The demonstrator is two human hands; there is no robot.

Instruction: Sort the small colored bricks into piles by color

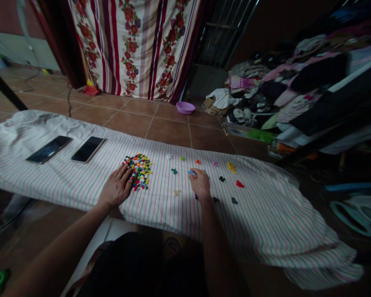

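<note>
My left hand (118, 185) lies flat on the striped cloth, its fingertips touching the left side of a heap of small, many-coloured pieces (140, 167). Further right, my right hand (200, 185) has its thumb and fingers pinched together at a small light-blue piece (191, 173); whether more light-blue pieces lie beneath is hidden. Around that hand are little single-colour groups: dark green pieces (174, 171), beige pieces (177, 192), orange pieces (198, 161), black pieces (221, 179), red pieces (240, 184) and yellow pieces (231, 167). Dark blue pieces (196, 197) show partly beside the right wrist.
Two phones (88, 149) lie on the left part of the cloth-covered table (266, 214). Beyond it, a purple basin (185, 108) stands on the tiled floor before a flowered curtain (132, 49). A large pile of clothes (266, 86) fills the right side.
</note>
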